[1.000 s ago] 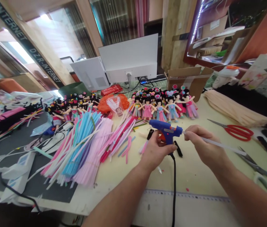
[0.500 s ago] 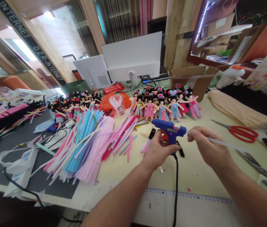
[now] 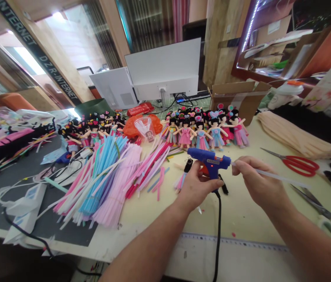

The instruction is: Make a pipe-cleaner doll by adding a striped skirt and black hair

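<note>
My left hand (image 3: 195, 186) is wrapped round the handle of a blue hot glue gun (image 3: 211, 158), whose nozzle points left and whose black cord runs down over the table's front edge. In my right hand (image 3: 255, 176) a long, whitish glue stick (image 3: 283, 179) is pinched between thumb and fingers. Its front end sits at the back of the glue gun, and its other end sticks out to the right. Partly hidden behind my left hand lies a small doll (image 3: 180, 181) with black hair and a pastel skirt.
Bundles of pipe cleaners (image 3: 115, 188) lie left of my hands. Rows of finished dolls (image 3: 200, 133) stand behind. Red-handled scissors (image 3: 300, 165) and another pair of scissors (image 3: 319, 207) lie at right, near beige pipe cleaners (image 3: 297, 135). A power strip (image 3: 26, 219) rests front left.
</note>
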Demonstrator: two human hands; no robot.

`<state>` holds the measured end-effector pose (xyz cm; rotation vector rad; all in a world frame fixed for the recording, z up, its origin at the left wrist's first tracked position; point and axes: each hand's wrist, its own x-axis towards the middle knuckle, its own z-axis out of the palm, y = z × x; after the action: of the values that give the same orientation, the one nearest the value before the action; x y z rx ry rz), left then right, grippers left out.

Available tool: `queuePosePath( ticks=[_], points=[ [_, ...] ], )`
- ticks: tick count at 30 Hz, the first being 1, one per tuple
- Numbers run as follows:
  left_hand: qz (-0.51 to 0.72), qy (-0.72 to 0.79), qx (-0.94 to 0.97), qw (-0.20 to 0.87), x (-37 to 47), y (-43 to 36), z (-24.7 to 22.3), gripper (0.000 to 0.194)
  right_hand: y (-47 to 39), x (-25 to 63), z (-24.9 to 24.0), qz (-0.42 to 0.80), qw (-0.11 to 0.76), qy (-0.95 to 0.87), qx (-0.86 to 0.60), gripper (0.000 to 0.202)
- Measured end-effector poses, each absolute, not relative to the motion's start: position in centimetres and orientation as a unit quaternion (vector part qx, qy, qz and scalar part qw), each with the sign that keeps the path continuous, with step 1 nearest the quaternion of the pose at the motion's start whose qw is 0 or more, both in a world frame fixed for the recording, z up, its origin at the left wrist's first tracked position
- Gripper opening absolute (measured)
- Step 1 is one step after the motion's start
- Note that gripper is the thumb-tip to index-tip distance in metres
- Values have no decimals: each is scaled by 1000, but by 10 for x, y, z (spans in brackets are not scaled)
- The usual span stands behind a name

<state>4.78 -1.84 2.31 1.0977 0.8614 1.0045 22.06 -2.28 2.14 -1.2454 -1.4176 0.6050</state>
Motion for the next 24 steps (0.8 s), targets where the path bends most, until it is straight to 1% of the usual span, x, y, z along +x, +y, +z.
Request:
queuePosePath(
  ticks=[7,16,24],
  points=[
    [441,373,482,659,48,-18,22,62,-23,219,23,244,545,-599,-533,26],
    [438,378,480,659,48,-18,23,60,-24,218,24,236,544,-595,-543,26],
    [443,379,479,656,49,-18,24,61,-21,221,22,260,549,-618,-499,23]
  ],
)
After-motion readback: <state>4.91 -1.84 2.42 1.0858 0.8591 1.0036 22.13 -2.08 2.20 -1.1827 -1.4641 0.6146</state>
